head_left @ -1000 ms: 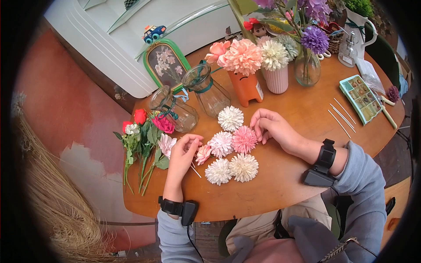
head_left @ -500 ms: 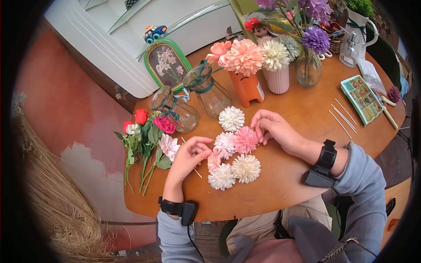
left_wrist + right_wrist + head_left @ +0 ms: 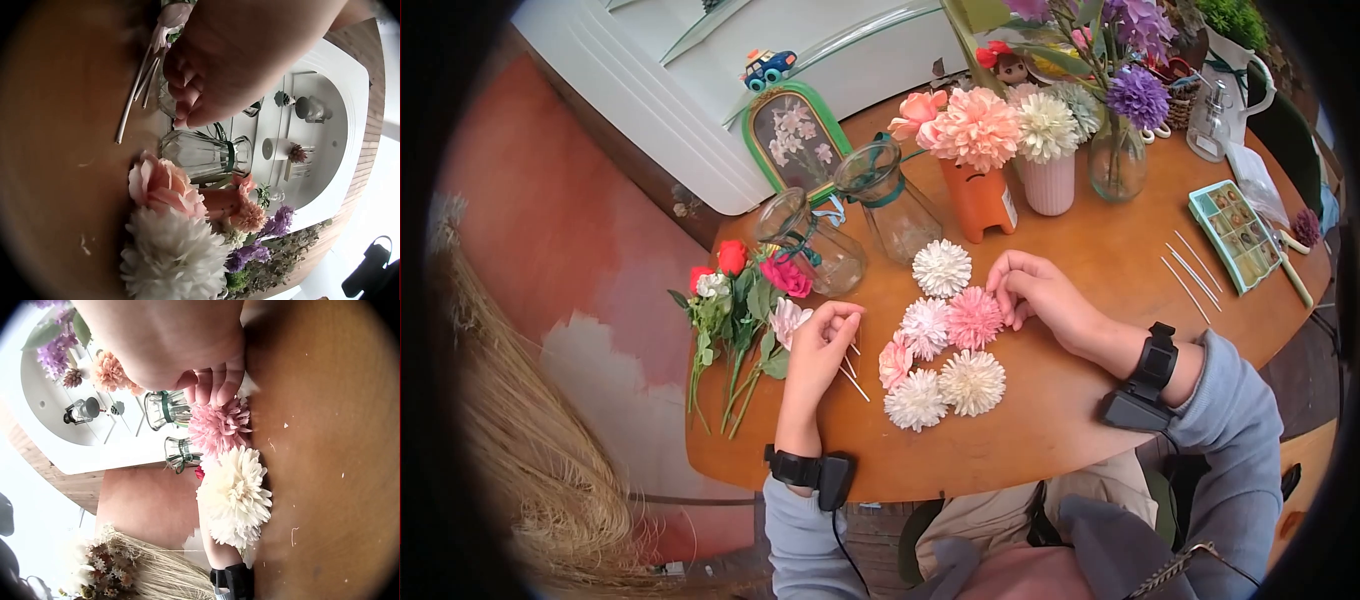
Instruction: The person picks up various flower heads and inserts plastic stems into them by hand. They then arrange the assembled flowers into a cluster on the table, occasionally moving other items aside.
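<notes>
Wooden table (image 3: pixel 1050 430), wood shavings on surface; white shelf unit (image 3: pixel 645 120) behind. Pink bloom (image 3: pixel 975 318) lies among pale flowers (image 3: pixel 973 383). Right hand (image 3: pixel 1050 305): bent fingertips touch its edge; pinch cannot be told. Left hand (image 3: pixel 815 355): loosely curled, empty, beside white sticks (image 3: pixel 855 383).

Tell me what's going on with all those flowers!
Somebody's right hand is touching the edge of a pink pompom flower with its fingers. The left hand seems to hold nothing, near some thin white sticks. The pink flower sits in a little group with four white or pale pompom flowers and a peachy-pink rose. Two glass vases are behind.
</notes>
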Demonstrator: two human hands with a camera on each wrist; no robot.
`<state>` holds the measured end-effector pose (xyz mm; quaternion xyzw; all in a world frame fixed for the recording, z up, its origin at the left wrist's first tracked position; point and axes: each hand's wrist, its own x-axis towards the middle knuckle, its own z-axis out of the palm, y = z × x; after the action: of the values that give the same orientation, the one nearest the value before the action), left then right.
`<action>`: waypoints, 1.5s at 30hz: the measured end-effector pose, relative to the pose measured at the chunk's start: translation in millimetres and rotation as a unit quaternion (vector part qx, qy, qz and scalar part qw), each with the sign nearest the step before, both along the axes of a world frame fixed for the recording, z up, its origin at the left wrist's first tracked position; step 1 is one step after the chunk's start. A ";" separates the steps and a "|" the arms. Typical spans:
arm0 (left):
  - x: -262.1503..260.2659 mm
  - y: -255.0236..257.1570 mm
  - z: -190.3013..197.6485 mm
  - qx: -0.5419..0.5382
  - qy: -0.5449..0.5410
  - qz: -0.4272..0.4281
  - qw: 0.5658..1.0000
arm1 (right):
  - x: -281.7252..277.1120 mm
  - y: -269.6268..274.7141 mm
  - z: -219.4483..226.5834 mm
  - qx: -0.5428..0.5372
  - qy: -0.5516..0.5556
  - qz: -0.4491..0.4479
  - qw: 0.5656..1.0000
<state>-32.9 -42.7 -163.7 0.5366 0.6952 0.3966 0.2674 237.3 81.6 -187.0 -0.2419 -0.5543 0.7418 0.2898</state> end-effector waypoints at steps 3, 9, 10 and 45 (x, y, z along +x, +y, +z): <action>4.8 -2.9 6.4 -0.037 -0.071 -0.079 0.994 | -0.1 0.3 -0.5 -0.001 0.002 0.001 1.000; 18.5 -5.0 6.8 -0.027 -0.056 -0.267 0.962 | 0.2 0.1 0.0 -0.004 -0.001 -0.001 1.000; 17.3 -4.5 5.3 -0.031 -0.021 -0.246 0.969 | -0.1 0.0 0.1 -0.005 -0.002 -0.002 1.000; 7.2 -42.1 60.9 0.106 0.555 -0.116 0.817 | -0.9 -1.0 -2.8 -0.005 0.033 0.008 0.999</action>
<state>-25.7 -84.7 -102.8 0.7676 0.6118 0.0688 -0.1782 236.4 80.6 -189.8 -0.2146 -0.5428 0.7544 0.3004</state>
